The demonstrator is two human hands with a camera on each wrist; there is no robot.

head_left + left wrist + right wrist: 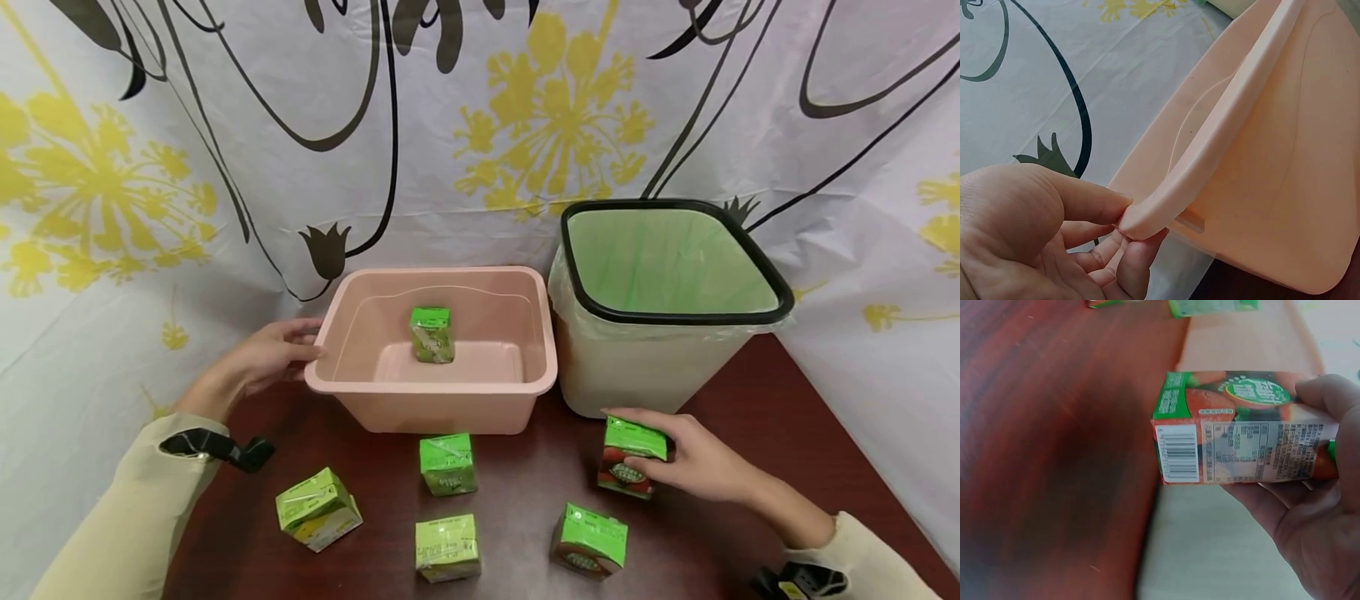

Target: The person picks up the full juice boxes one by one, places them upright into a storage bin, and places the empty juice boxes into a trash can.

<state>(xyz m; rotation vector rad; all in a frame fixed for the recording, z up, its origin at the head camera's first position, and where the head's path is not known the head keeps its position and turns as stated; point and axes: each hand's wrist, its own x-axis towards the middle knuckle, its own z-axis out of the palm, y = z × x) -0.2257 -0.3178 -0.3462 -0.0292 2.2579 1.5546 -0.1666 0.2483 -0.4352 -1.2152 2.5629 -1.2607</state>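
A pink plastic basin [442,410] stands on the table, with one green juice carton [432,335] upright inside it. My left hand [266,357] is at the basin's left side; in the left wrist view its thumb and fingers pinch the rim [1154,215] at a corner. To the right, my right hand [705,458] grips a red and green juice carton [626,457] in front of the bin. The right wrist view shows that carton's barcode [1179,453] and printed side, with the thumb on one face and fingers behind.
A green carton [447,465], two yellow-green cartons [318,510] [447,547] and another green-topped carton [590,540] stand on the dark red table [375,550]. A lined bin [630,367] with a black rim is right of the basin. Patterned cloth [420,167] hangs behind.
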